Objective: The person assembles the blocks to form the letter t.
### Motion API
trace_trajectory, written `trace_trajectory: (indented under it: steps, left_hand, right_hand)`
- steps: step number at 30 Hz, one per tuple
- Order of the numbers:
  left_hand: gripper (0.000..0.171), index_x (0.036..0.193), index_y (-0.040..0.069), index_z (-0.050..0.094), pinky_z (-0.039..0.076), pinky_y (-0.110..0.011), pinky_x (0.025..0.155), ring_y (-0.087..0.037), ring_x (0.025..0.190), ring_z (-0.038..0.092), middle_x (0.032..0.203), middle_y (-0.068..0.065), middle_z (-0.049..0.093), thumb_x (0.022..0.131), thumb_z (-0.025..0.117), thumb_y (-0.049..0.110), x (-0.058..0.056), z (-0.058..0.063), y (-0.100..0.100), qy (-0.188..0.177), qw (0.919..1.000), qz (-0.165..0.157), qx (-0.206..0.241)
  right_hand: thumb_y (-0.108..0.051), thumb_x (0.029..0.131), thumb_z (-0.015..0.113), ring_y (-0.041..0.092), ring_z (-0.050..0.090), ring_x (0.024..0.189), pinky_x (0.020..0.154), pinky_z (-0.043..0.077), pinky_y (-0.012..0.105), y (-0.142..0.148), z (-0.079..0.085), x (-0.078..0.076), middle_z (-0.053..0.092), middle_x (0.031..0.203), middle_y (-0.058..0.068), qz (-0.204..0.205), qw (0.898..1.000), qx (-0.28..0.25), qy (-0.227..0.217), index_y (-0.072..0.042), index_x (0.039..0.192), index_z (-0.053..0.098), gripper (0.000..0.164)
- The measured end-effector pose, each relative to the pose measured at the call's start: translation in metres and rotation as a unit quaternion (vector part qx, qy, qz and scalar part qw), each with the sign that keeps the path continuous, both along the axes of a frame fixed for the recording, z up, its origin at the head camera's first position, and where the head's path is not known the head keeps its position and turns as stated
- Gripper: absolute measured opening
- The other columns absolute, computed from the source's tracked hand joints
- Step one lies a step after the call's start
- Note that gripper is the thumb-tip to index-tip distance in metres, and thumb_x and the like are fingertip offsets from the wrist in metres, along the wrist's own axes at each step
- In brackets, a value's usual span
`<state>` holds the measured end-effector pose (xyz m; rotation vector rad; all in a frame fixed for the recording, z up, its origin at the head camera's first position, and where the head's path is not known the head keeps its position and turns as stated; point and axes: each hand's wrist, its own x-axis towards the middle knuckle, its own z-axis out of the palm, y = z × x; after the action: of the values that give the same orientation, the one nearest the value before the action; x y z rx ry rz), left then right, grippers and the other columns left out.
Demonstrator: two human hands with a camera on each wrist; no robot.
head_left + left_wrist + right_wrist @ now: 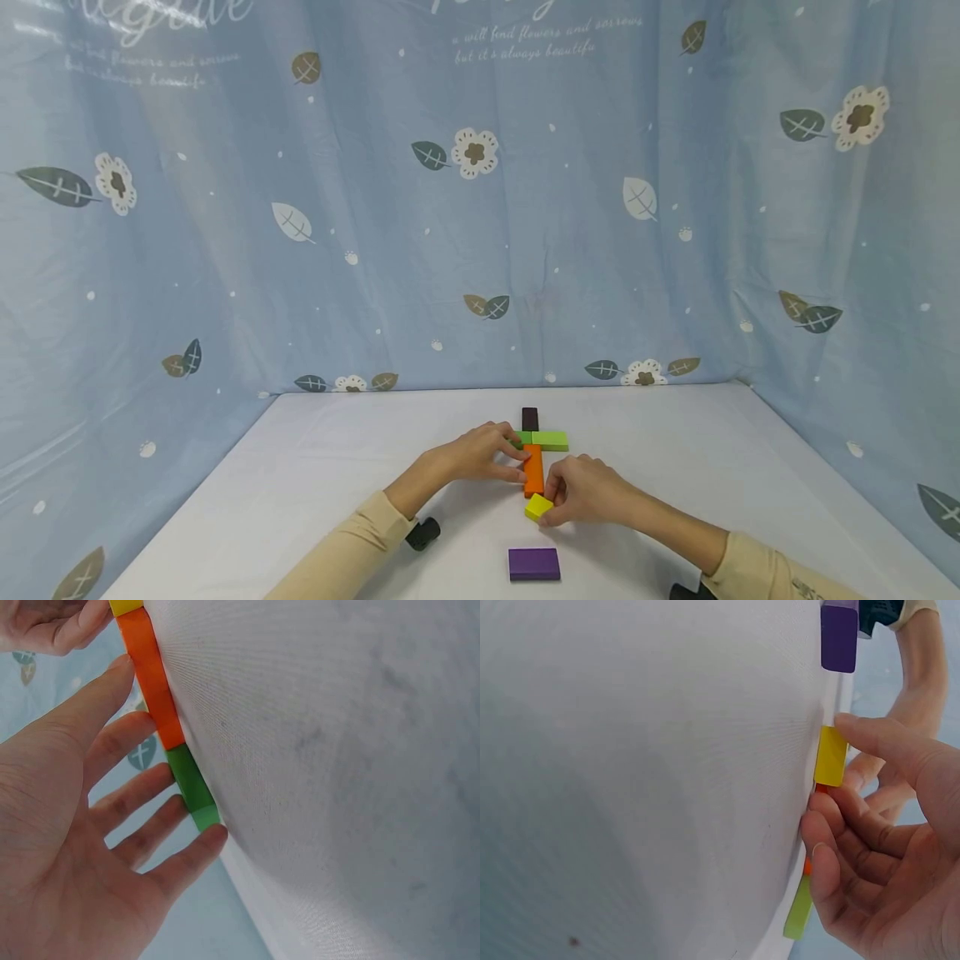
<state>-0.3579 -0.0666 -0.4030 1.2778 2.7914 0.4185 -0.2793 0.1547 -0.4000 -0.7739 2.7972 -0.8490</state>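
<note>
My right hand [592, 492] pinches a yellow block [537, 507] between thumb and fingers at the near end of an upright-running orange block [533, 472]. In the right wrist view the yellow block [831, 756] shows between thumb tip and index finger. My left hand [480, 454] lies along the other side, its fingers spread, with fingertips right at the orange block [152, 679] and the green block [191, 778]. Beyond the orange block, a light green block [551, 441] sits beside the green one, which the left fingers partly cover.
A dark brown block [530, 419] lies at the far end of the row. Nearer me is a purple block [534, 564] on the white tabletop [315, 467]. A patterned blue curtain [540, 217] encloses the table's back and sides.
</note>
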Motion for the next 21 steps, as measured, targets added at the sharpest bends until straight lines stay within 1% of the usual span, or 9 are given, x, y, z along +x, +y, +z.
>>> trace_trajectory:
  steps: [11, 21]
  left_hand:
    - [0.044, 0.122, 0.022, 0.071, 0.048, -0.029, 0.098, -0.017, 0.114, 0.056, 0.126, -0.003, 0.063, 0.086, 0.072, 0.047, 0.0004, -0.0005, 0.0001, 0.0, 1.0, -0.001, 0.0]
    - [0.043, 0.122, 0.022, 0.071, 0.047, -0.03, 0.099, -0.017, 0.115, 0.056, 0.127, -0.002, 0.063, 0.086, 0.072, 0.047, 0.0011, 0.0004, 0.0005, 0.002, 1.0, 0.001, -0.001]
  right_hand:
    - [-0.034, 0.071, 0.087, 0.006, 0.049, 0.056, 0.053, 0.039, 0.02, 0.0001, -0.0008, -0.0008, 0.058, 0.063, -0.01, 0.0, 1.0, -0.004, -0.006, -0.014, 0.077, 0.068, 0.028]
    - [-0.036, 0.07, 0.087, 0.006, 0.048, 0.055, 0.053, 0.038, 0.02, 0.0001, -0.0013, -0.0005, 0.057, 0.062, -0.01, -0.003, 1.0, 0.001, 0.003, -0.015, 0.075, 0.066, 0.03]
